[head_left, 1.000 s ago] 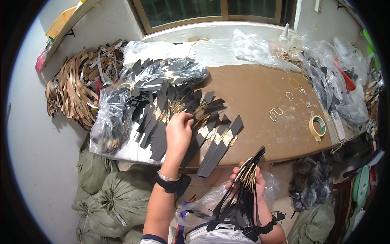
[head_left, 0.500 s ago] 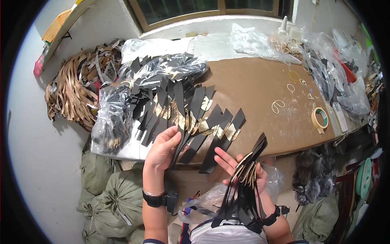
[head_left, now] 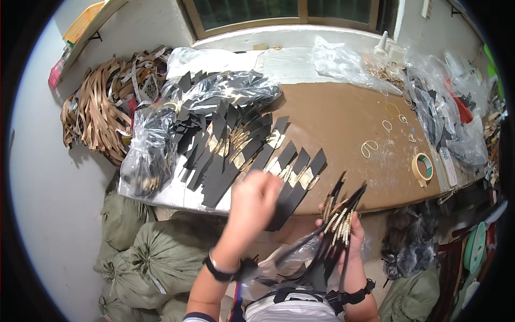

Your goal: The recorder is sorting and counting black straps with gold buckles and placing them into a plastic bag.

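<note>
My right hand (head_left: 354,233) grips a bunch of black straps (head_left: 338,222) with gold beaded trim, just off the table's front edge; their long tails hang toward my waist. A dark, blurred strap end sticks out from the bunch's left side. Smeared by motion, my left hand (head_left: 257,196) is over the front edge of a pile of black straps (head_left: 220,177). Its fingers look curled, but whether anything is in them cannot be made out. The piled straps have slanted ends and cream and gold middles; a few lie fanned out to the right of this hand.
Plastic-wrapped bundles of black straps (head_left: 147,155) border the pile, with brown straps (head_left: 99,110) hanging at the left. On the brown tabletop (head_left: 327,123) lie rubber bands (head_left: 368,149) and a tape roll (head_left: 422,167). Green sacks (head_left: 166,257) stand below.
My left hand, which held a black strap over the pile, has moved right toward my right hand and blurred. The beaded bunch in my right hand has turned and spread.
</note>
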`<state>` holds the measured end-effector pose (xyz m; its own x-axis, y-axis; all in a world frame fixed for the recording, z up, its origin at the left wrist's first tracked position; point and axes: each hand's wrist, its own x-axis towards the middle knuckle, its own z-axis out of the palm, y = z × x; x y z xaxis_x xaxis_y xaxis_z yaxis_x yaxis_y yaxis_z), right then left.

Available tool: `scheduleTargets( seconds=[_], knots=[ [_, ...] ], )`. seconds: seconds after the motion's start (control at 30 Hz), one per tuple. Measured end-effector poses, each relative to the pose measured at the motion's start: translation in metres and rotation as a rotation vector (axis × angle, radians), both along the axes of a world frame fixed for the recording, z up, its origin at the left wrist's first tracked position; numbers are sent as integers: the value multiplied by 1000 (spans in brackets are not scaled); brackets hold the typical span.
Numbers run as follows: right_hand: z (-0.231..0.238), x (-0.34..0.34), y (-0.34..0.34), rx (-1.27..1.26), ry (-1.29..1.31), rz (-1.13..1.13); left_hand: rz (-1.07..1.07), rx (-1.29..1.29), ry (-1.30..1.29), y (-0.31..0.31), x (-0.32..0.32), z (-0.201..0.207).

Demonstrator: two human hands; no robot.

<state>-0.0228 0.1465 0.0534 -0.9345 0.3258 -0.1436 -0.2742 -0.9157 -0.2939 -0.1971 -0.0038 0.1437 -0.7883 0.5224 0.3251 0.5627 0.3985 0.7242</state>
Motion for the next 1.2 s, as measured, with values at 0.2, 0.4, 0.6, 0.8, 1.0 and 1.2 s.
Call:
scheduleTargets(
  seconds=[0.2, 0.4, 0.6, 0.8, 1.0, 1.2],
  knots=[
    [2, 15, 3, 174, 50, -45, 265, -321, 239, -3, -77, -56],
    [-12, 22, -1, -37, 93, 17, 244, -308, 180, 12, -74, -59],
    [-7, 15, -12, 22, 199, 105, 273, -242, 294, 17, -68, -69],
    [-20, 26, -18, -196, 295, 214, 202, -80, 135, 7, -81, -66],
    [-7, 27, -8, -210, 454, 286, -111, 141, -72, 4, -12, 1],
    [-8, 40, -10, -99, 340, 87, -564, 71, -484, -40, 93, 3]
  ],
)
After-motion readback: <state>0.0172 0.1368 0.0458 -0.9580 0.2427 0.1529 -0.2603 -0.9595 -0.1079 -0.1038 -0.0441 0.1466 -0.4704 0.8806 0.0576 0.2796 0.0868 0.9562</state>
